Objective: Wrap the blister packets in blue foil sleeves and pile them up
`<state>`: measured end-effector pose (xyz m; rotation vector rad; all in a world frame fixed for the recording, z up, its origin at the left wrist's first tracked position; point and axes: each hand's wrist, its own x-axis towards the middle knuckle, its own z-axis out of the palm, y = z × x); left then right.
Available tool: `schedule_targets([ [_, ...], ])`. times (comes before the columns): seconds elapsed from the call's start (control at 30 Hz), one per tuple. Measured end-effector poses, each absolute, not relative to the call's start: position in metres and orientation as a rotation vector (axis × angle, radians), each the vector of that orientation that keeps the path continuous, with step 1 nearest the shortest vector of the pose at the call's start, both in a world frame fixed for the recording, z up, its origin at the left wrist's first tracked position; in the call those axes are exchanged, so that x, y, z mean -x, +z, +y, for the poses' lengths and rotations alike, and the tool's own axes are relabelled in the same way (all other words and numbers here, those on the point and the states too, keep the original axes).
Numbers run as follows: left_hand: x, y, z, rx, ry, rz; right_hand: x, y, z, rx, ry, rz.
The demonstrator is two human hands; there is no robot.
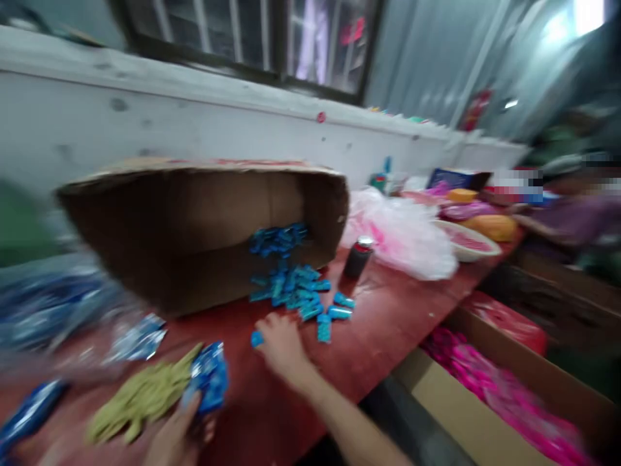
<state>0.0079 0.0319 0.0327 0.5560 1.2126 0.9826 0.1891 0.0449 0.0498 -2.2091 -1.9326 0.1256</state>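
Note:
My left hand [180, 424], low in the head view, is closed on a shiny blue plastic packet [211, 378] that stands up from the fingers. A crumpled yellow-green glove [145, 395] lies just beside it. On the red table, my right hand [281, 343] bends its fingers over a small blue wrapped piece [257, 338], which shows at the fingertips. Beyond that hand, a heap of similar blue pieces [295, 288] spills from a cardboard box [208, 213] lying with its open side towards me. Motion blur hides the finer details of the pieces.
A dark jar with a silvery lid [358, 257] stands right of the box, before a whitish plastic bag [398, 233] and a bowl [473, 243]. Clear bags with blue contents [53, 304] lie left. Below the table's right edge, a carton [456, 401] holds pink packets. Someone sits far right.

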Motion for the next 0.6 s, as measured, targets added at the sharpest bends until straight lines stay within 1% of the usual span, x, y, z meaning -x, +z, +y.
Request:
schedule_targets([
  [0.1,0.000,0.030,0.031,-0.392,0.911,1.131,-0.208,0.042,0.059,2.176,0.183,-2.057],
  [0.27,-0.001,0.031,0.026,-0.200,0.913,1.120,-0.196,0.017,0.069,2.063,0.267,-2.250],
  [0.6,0.009,0.032,0.016,-0.157,0.912,1.105,-0.174,0.025,0.063,1.950,0.241,-2.421],
])
